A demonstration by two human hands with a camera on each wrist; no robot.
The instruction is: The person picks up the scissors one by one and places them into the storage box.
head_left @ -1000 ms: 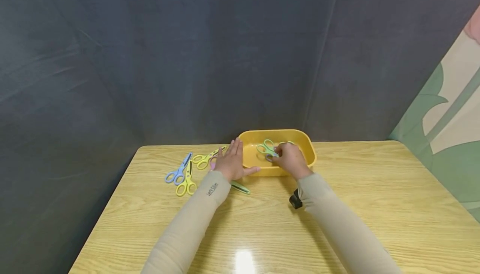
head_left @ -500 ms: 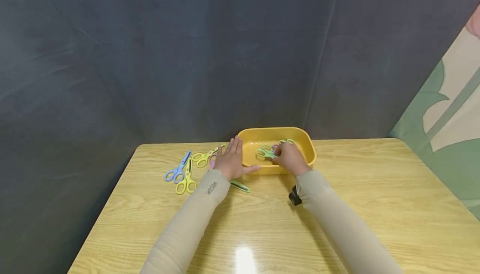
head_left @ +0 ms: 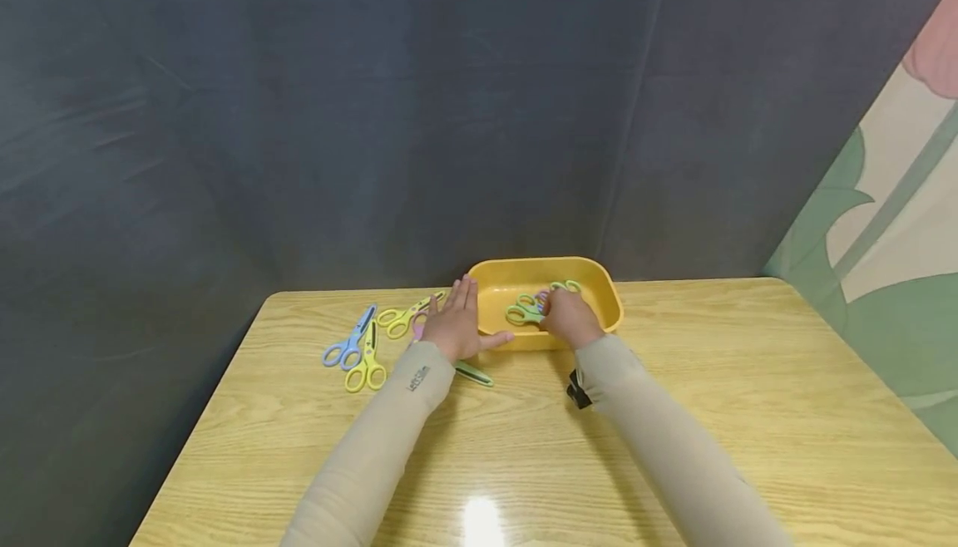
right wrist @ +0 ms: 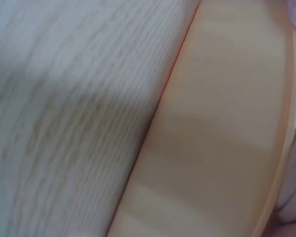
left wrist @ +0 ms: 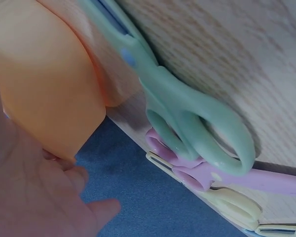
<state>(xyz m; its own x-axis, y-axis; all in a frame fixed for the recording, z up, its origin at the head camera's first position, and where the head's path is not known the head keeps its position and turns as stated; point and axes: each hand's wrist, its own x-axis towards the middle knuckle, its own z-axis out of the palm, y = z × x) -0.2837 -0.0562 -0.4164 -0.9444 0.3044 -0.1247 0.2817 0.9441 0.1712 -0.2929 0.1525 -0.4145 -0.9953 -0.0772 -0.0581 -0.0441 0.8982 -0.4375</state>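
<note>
In the head view my right hand (head_left: 570,318) reaches into the yellow tub (head_left: 542,344), pinching a pair of green scissors (head_left: 532,315) near the blades; its fingertips are hidden. Purple and green scissor handles (head_left: 572,285) show beside it. Against the tub's left side rests my left hand (head_left: 452,328), fingers straight, thumb along the front wall. Below that hand lie green scissors (left wrist: 175,96) on the table, with pink scissors (left wrist: 222,177) behind. The right wrist view has the tub's outer wall (right wrist: 207,123) and part of my right hand (right wrist: 291,185) past the rim.
Left of the tub lie blue scissors (head_left: 350,343) and two yellow pairs, one nearer (head_left: 367,368) and one farther back (head_left: 400,317). A dark curtain (head_left: 449,115) hangs behind the wooden table (head_left: 748,381). A patterned panel (head_left: 883,281) stands at the right.
My right hand has lowered the green scissors into the tub, and their handles now lie flatter. My left hand stays against the tub. The head view has shifted slightly.
</note>
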